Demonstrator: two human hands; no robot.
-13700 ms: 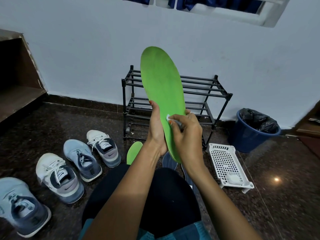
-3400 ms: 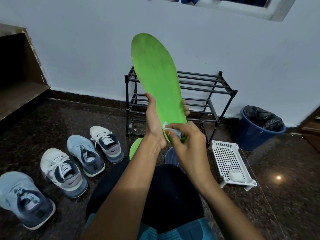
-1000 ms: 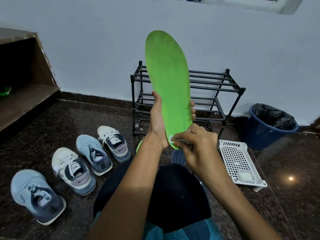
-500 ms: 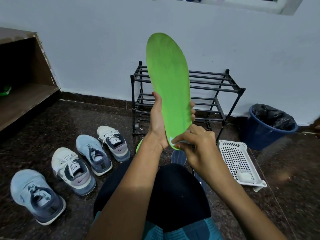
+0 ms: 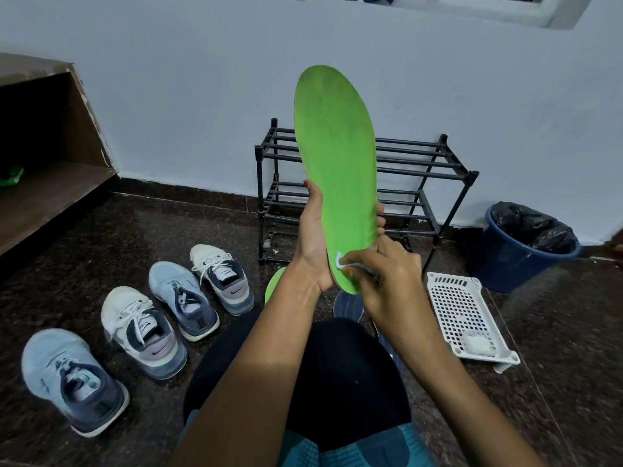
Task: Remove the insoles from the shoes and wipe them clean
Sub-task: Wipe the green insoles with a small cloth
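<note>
A bright green insole (image 5: 337, 156) stands upright in front of me, toe end up. My left hand (image 5: 312, 244) grips its lower part from behind, thumb on the left edge. My right hand (image 5: 387, 281) presses a small white wipe (image 5: 339, 260) against the heel end of the insole. A second green insole (image 5: 273, 286) lies on the floor behind my left wrist, mostly hidden. A dark blue insole (image 5: 347, 306) lies on the floor under my right hand. Several sneakers (image 5: 148, 328) stand in a row on the floor at the left.
A black metal shoe rack (image 5: 421, 183) stands against the white wall behind the insole. A white perforated tray (image 5: 462, 315) holding a white wad lies on the floor at the right. A blue bin (image 5: 519, 254) with a black liner is beyond it. Brown steps (image 5: 43, 183) rise at the left.
The wipe in my right hand has stayed at the heel end, shifting only slightly. The insole has tilted a little and sits slightly lower in view.
</note>
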